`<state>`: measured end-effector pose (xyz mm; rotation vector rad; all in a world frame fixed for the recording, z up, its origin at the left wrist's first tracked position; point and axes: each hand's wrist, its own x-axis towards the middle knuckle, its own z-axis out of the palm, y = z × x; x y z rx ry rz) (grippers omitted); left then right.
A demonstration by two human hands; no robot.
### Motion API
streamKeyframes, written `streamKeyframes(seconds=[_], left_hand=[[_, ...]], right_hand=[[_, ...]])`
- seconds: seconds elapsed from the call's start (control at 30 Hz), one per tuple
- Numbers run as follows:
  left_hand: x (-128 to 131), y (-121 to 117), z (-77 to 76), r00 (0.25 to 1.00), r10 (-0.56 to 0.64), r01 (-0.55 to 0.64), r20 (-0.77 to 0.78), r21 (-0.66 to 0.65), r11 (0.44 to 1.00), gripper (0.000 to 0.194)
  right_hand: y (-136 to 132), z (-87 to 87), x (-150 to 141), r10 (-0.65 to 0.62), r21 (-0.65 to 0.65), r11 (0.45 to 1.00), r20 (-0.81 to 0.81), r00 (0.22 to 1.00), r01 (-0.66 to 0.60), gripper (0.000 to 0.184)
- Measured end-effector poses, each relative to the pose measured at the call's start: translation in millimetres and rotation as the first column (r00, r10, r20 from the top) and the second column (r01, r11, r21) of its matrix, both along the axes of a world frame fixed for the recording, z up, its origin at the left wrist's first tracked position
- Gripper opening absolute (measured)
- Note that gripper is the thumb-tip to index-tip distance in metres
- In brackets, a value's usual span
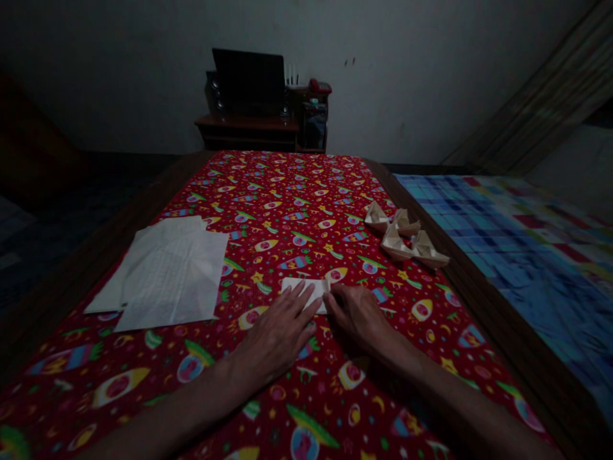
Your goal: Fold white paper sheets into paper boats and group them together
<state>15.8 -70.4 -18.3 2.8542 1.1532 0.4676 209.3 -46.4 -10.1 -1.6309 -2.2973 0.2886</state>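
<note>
A small folded white paper (299, 287) lies on the red patterned tablecloth (287, 204) in front of me. My left hand (278, 332) rests flat on its near left part, fingers stretched out. My right hand (357, 313) lies beside it, its curled fingertips pressing the paper's right edge. Neither hand lifts the paper off the cloth.
A stack of white sheets (167, 271) lies to the left. Several folded paper boats (405, 236) sit at the right near the table edge. A bed with a blue checked cover (517, 236) stands on the right. A dark desk with a screen (249, 96) is against the far wall.
</note>
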Motion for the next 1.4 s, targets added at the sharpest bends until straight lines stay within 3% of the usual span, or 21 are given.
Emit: streamKeyframes(seconds=[0.1,0.2,0.3,0.37,0.43,0.6,0.8,0.93,1.1,1.3,1.4], left_hand=[[-1,-3,3.6,0.999,-0.016,0.016,-0.031,-0.013,1.0,0.046],[-1,-4,6.4,0.999,-0.002,0.001,-0.046,-0.031,1.0,0.044],[-1,-4,7.6,0.999,0.006,-0.008,-0.046,-0.054,0.999,0.038],[-1,-4,8.3,0.999,0.003,-0.006,-0.039,-0.055,0.998,0.035],[-4,-5,9.6,0.999,0.004,-0.006,-0.037,-0.044,0.999,0.036],[-24,-7,11.1,0.996,0.034,-0.035,-0.088,-0.013,0.999,0.042],[-54,-11,7.3,0.988,0.07,-0.067,-0.135,0.024,0.997,0.044],[-54,-12,7.8,0.989,0.106,-0.106,-0.106,0.004,0.994,0.04],[-47,-10,5.5,0.997,0.075,-0.075,0.034,0.014,0.997,0.039],[-49,-9,3.4,0.992,0.059,-0.06,0.113,0.005,0.998,0.037],[-49,-9,5.6,0.989,0.068,-0.069,0.129,-0.001,0.998,0.039]], right_hand=[[-2,1.3,2,-0.003,0.033,0.999,-0.011,1.0,0.003,0.029],[-11,2.2,2,-0.012,0.233,0.973,0.026,1.0,0.006,0.024],[-28,0.3,-1,0.161,0.434,0.883,0.083,0.983,-0.181,0.03],[-40,-2.4,-3,0.32,0.384,0.858,0.121,0.94,-0.342,0.037],[-49,-5.2,-2,0.361,0.306,0.868,0.152,0.92,-0.391,0.043],[-55,-9.1,14,0.353,0.177,0.908,0.163,0.921,-0.379,0.056],[-48,-8.4,21,0.343,0.238,0.906,0.075,0.936,-0.351,0.039],[-35,-1.5,18,0.22,0.3,0.934,-0.061,0.974,-0.192,0.024],[-15,6.0,14,-0.029,0.109,0.994,-0.03,0.999,0.032,0.024],[-6,0.6,6,-0.037,-0.085,0.996,-0.266,0.963,0.015,0.015],[-10,-2.9,3,-0.027,-0.088,0.996,-0.33,0.944,-0.003,0.012]])
